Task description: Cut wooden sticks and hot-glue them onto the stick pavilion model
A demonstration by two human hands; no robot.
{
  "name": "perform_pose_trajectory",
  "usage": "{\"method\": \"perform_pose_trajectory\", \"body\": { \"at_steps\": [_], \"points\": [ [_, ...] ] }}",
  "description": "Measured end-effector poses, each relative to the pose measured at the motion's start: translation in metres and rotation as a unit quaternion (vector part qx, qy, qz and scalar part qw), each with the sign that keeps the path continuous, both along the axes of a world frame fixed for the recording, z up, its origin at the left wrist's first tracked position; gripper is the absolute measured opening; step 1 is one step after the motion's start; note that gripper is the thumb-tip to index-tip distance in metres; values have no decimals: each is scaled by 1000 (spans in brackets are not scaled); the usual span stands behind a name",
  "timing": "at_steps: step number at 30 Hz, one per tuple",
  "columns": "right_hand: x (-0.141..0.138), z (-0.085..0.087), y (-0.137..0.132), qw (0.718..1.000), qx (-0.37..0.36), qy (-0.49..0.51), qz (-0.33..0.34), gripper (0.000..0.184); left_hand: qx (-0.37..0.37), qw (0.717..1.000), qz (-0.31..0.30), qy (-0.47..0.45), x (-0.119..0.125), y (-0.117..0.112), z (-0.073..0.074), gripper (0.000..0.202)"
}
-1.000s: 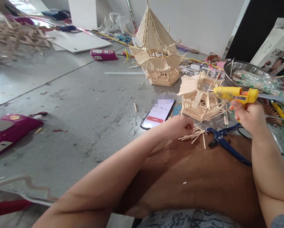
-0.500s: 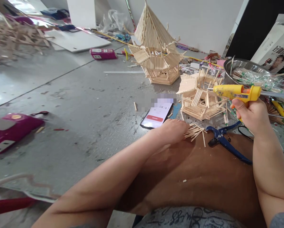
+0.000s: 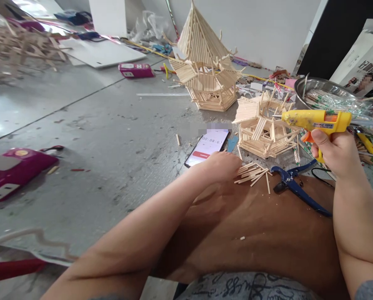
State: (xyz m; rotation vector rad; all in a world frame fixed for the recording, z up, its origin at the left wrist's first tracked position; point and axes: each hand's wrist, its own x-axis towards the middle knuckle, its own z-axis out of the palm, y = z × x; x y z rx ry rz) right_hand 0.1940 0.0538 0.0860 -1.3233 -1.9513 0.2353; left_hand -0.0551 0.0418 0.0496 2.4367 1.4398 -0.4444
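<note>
Loose sticks (image 3: 252,174) on thigh (image 3: 267,216), fanned along 8–2 o'clock | left hand (image 3: 219,166) nearer, touching their ends from 9 o'clock; grip closure can't be told | right hand (image 3: 333,152) grip wrapped round glue gun (image 3: 314,120), 2 o'clock of them

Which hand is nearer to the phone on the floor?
Left. The left hand lies close beside the phone, at its near edge; the right hand is well off to its right, holding the yellow glue gun.

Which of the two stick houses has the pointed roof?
The tall stick house farther back on the floor. The low stick house, beside the glue gun in the right hand, has only sticks poking up.
</note>
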Motion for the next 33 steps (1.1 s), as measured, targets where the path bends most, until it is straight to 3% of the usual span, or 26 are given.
{"method": "perform_pose_trajectory", "body": {
  "at_steps": [3, 6, 12, 27, 33],
  "points": [
    [-2, 3, -2, 988, -89, 123, 39, 30, -3, 1000, 4, 14, 3, -3, 0, 21],
    [-4, 6, -3, 980, -109, 159, 48, 27, 8, 1000, 0, 14, 2, -4, 1, 22],
    [-5, 9, -6, 967, -110, 210, 98, 23, 20, 999, 33, -11, -4, 3, 4, 23],
    [-6, 8, -5, 965, -102, 224, 84, 21, 22, 1000, 20, -9, 12, 0, -2, 26],
    [-11, 11, -7, 950, -107, 277, 96, 21, 60, 998, -6, -13, 12, 0, -16, 24]
  ]
}}
